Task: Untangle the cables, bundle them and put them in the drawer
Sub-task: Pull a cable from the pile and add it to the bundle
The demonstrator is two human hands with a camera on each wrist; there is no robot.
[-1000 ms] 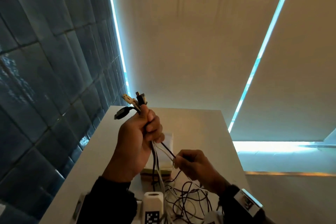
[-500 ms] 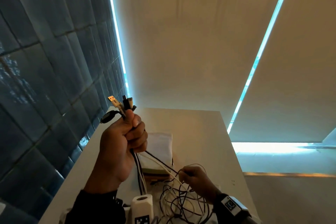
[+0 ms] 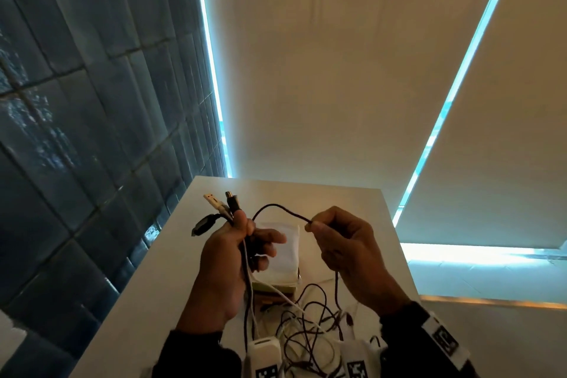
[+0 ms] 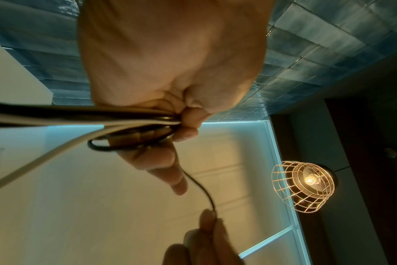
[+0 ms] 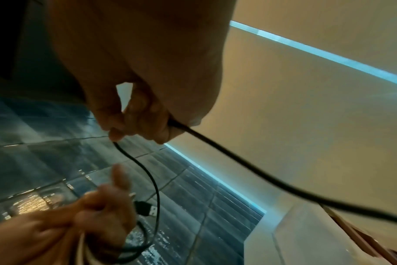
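Above the near half of the white bench (image 3: 159,279), both your hands are raised at about the same height, with the left to the left and the right beside it. Your left hand (image 3: 227,258) stands upright with its back turned toward you. The thumb and curled fingers are clamped on a bunch of cables (image 3: 245,258), so that grip is closed around them. Their plug ends (image 3: 219,204) stick up and fan out above the fist: one pale, two dark. The index finger (image 4: 170,172) points out straighter than the others in the left wrist view.

Your right hand (image 3: 346,242) is tilted inward. Its thumb and fingertips pinch a thin dark cable (image 3: 276,207), so this grip is closed on that strand. The strand arcs up and over from the left fist to the right fingertips, then drops behind the right palm.

Below your hands, the remaining cables hang down into a loose tangle (image 3: 306,322) of dark and white loops. It lies on the bench at its near edge, between your wrists. A pale flat packet (image 3: 285,252) rests on the bench just beyond the tangle, partly hidden by your left fingers.
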